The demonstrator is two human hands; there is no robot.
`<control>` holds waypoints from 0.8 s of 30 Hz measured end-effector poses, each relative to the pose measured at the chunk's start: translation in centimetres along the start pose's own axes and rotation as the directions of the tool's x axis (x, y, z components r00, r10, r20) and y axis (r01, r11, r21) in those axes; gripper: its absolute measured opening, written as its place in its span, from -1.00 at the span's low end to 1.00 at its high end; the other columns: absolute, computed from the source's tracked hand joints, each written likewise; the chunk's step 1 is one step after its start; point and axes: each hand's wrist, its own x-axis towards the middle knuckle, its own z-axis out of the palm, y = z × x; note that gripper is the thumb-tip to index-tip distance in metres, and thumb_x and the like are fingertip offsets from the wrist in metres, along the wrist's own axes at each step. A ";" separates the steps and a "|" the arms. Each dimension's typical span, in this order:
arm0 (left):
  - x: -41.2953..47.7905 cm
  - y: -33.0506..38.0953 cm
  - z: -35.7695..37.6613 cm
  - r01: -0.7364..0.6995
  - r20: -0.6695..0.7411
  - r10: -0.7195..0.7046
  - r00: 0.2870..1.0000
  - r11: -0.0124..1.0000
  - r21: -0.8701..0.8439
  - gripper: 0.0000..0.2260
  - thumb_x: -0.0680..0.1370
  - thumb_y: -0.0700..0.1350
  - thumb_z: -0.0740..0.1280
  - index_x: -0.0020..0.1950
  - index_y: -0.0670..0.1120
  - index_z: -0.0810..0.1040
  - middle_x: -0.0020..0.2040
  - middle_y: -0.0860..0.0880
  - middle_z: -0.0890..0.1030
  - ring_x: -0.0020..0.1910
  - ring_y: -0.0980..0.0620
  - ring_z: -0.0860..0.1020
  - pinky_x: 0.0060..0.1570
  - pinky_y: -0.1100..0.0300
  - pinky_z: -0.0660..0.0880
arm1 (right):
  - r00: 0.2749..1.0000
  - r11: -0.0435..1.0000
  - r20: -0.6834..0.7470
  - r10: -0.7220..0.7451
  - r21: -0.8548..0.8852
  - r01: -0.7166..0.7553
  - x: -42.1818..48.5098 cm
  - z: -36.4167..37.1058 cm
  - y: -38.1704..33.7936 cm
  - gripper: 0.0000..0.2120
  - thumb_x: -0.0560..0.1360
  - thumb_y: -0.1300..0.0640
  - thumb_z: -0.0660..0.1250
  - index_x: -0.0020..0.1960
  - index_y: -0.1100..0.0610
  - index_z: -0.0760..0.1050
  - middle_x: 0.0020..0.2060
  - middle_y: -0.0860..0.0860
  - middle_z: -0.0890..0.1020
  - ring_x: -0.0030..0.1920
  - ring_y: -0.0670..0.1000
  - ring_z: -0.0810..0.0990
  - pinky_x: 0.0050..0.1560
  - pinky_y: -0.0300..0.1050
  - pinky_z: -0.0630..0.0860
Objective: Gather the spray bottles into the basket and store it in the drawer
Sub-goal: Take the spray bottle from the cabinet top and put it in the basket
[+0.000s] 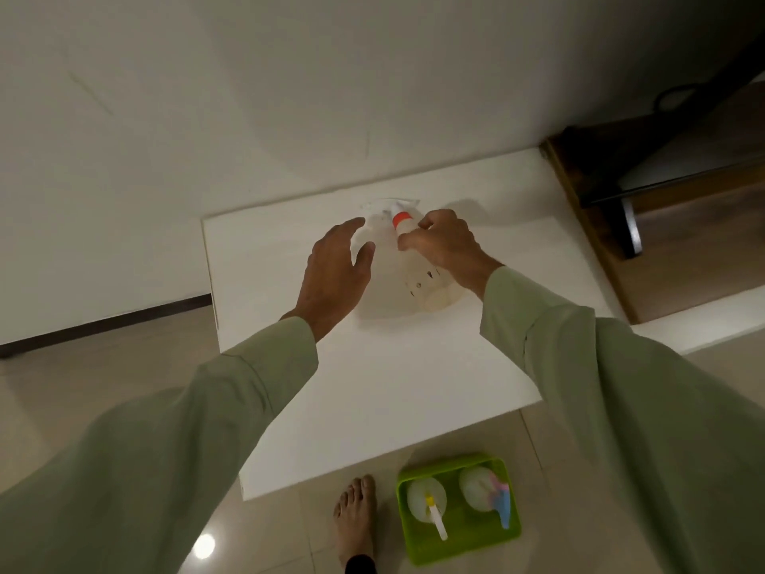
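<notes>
A clear spray bottle (418, 279) with an orange collar and white nozzle stands on the white cabinet top (372, 391). My right hand (445, 242) grips its neck just below the orange collar. My left hand (335, 267) hovers at the bottle's left side, fingers spread, holding nothing. On the floor below, a lime-green basket (457, 546) holds two spray bottles: one with a yellow-and-white nozzle (428, 501) on the left, one with a pink-and-blue nozzle (488, 493) on the right.
A white wall rises behind the cabinet. A dark wooden unit (662, 225) with a black frame stands to the right. My bare foot (356, 515) rests on the tiled floor just left of the basket.
</notes>
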 end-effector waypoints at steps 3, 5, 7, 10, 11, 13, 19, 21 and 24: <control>-0.4 -0.4 0.3 0.010 0.001 -0.010 1.000 1.000 -0.008 -0.61 0.62 -0.08 0.26 0.46 -0.04 0.41 0.42 -0.03 0.49 0.34 -0.10 0.49 0.34 -0.11 0.42 | 0.990 0.996 0.129 0.061 0.055 -0.069 -0.2 0.6 0.1 -0.59 0.24 -0.01 0.50 0.03 0.14 0.59 -0.13 0.06 0.69 -0.13 0.14 0.69 -0.10 -0.02 0.63; -1.3 -0.3 0.6 0.019 0.002 -0.019 1.000 1.000 -0.020 -0.61 0.62 -0.09 0.27 0.46 -0.04 0.41 0.42 -0.03 0.50 0.33 -0.08 0.51 0.33 -0.09 0.43 | 0.981 0.989 0.171 0.088 0.103 -0.107 -1.1 0.7 0.7 -0.60 0.25 0.06 0.50 0.05 0.17 0.61 -0.11 0.09 0.70 -0.14 0.15 0.69 -0.10 -0.04 0.62; -2.6 -0.1 0.9 0.021 0.002 -0.021 1.000 0.999 -0.031 -0.60 0.62 -0.10 0.27 0.47 -0.04 0.40 0.42 -0.02 0.49 0.30 -0.06 0.52 0.32 -0.08 0.45 | 0.982 0.979 0.174 0.075 0.172 -0.105 -2.8 0.5 1.6 -0.66 0.27 0.10 0.49 0.02 0.18 0.62 -0.12 0.10 0.71 -0.17 0.12 0.68 -0.15 -0.07 0.60; -5.8 0.7 1.8 -0.001 0.008 0.002 1.000 0.999 -0.033 -0.59 0.63 -0.10 0.26 0.48 -0.03 0.37 0.42 0.00 0.48 0.29 -0.04 0.51 0.32 -0.07 0.44 | 0.989 0.943 0.148 0.023 0.325 -0.071 -6.4 -0.4 3.7 -0.72 0.29 0.16 0.48 -0.02 0.16 0.60 -0.15 0.08 0.69 -0.17 0.11 0.66 -0.18 -0.06 0.58; -7.2 1.0 2.1 -0.006 0.011 0.006 1.000 0.999 -0.034 -0.59 0.63 -0.09 0.26 0.49 -0.02 0.36 0.42 0.00 0.48 0.30 -0.03 0.51 0.33 -0.07 0.44 | 0.992 0.929 0.124 0.000 0.366 -0.046 -7.8 -0.9 4.6 -0.74 0.31 0.17 0.48 -0.01 0.12 0.58 -0.16 0.03 0.67 -0.17 0.09 0.65 -0.20 -0.09 0.55; -10.0 1.8 3.0 -0.005 0.014 0.005 1.000 0.999 -0.037 -0.59 0.63 -0.08 0.26 0.49 -0.01 0.35 0.42 0.02 0.48 0.30 0.00 0.51 0.33 -0.05 0.44 | 0.997 0.894 0.067 -0.036 0.448 0.002 -10.7 -1.7 6.7 -0.73 0.37 0.18 0.48 0.03 0.03 0.53 -0.14 -0.03 0.66 -0.15 0.02 0.65 -0.23 -0.13 0.50; -20.6 4.1 7.1 0.030 0.041 -0.029 0.999 0.999 -0.024 -0.59 0.63 -0.09 0.26 0.49 0.00 0.35 0.42 0.03 0.47 0.30 0.00 0.51 0.33 -0.08 0.44 | 0.994 0.816 -0.039 -0.100 0.569 0.104 -20.0 -2.8 15.0 -0.80 0.56 0.07 0.39 0.14 0.07 0.47 -0.05 0.02 0.64 -0.10 -0.03 0.62 -0.09 -0.18 0.52; -24.3 4.7 8.9 0.038 0.056 -0.037 0.998 0.999 -0.005 -0.58 0.63 -0.11 0.27 0.49 -0.01 0.36 0.42 0.01 0.47 0.30 -0.01 0.51 0.33 -0.07 0.44 | 0.995 0.806 -0.030 -0.099 0.584 0.098 -23.0 -2.5 18.4 -0.84 0.57 0.10 0.38 0.11 0.10 0.48 -0.06 0.02 0.64 -0.08 -0.02 0.61 -0.04 -0.12 0.51; -28.8 4.9 11.7 0.065 0.083 -0.066 0.994 0.998 0.016 -0.58 0.63 -0.12 0.26 0.49 -0.04 0.36 0.42 -0.01 0.48 0.32 -0.02 0.50 0.34 -0.07 0.44 | 0.995 0.815 -0.029 -0.092 0.572 0.092 -27.1 -1.6 23.5 -0.79 0.51 0.15 0.45 0.12 0.12 0.55 -0.04 0.00 0.70 0.01 -0.02 0.65 0.02 -0.15 0.54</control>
